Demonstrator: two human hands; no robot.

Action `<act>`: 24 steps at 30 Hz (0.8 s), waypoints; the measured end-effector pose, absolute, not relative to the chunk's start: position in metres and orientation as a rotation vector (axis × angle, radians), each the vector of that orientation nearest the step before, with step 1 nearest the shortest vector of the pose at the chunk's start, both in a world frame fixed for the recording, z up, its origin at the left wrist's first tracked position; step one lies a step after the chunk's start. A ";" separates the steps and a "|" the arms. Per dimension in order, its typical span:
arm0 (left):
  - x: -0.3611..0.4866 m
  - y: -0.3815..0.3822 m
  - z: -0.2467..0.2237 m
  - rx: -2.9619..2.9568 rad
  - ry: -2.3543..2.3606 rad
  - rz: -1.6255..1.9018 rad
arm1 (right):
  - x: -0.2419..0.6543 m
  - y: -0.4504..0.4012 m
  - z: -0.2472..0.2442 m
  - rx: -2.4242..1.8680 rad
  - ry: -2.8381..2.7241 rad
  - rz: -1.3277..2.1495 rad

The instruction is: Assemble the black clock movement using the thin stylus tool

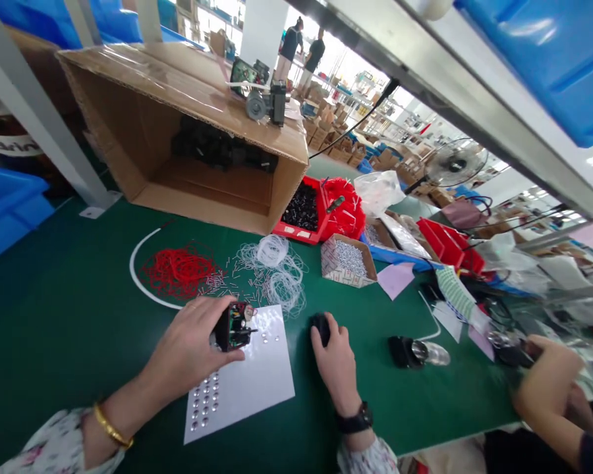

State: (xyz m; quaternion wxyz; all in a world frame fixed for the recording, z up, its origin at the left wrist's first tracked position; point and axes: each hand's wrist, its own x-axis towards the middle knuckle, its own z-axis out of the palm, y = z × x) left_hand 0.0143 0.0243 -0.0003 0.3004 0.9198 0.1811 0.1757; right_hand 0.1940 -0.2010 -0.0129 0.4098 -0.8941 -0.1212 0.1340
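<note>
My left hand (192,342) grips a small black housing (223,329) by its sides, its open face showing a circuit board and wires. Beneath it lies a white sheet (267,375) bearing rows of clear round dots. To the right, my right hand (337,362) has its fingers closed around a rounded black part (320,326) at the tabletop; its exact kind is hard to make out. Beyond the hands lie a bundle of red wires (180,271), coils of clear thin tubing (284,289) and scattered small metal pins (222,283).
A cardboard box (197,197) on its side holds black parts, with an assembly (264,95) on top. Behind are a red bin (304,234) and a small carton of metal pieces (348,260). At right, a co-worker's arm (548,382) is near a black-and-clear part (418,353).
</note>
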 end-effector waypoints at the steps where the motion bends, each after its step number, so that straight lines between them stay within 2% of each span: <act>1: 0.016 0.021 0.000 2.481 0.471 0.447 | 0.195 -0.197 -0.009 -2.048 -0.221 0.473; 5: 0.023 0.009 -0.002 2.569 0.469 0.436 | 0.188 -0.168 0.000 -1.271 0.016 1.038; 8: 0.026 0.003 -0.003 2.585 0.498 0.443 | 0.170 -0.137 -0.006 -1.017 0.107 1.173; 12: 0.028 0.000 0.000 2.565 0.552 0.408 | 0.156 -0.111 -0.014 -1.170 -0.114 1.136; 19: 0.032 0.000 0.004 2.590 0.584 0.427 | 0.158 -0.108 0.004 -1.656 -1.070 0.812; 24: 0.035 0.007 0.000 2.504 0.581 0.482 | 0.144 -0.100 0.007 -1.876 -1.195 0.629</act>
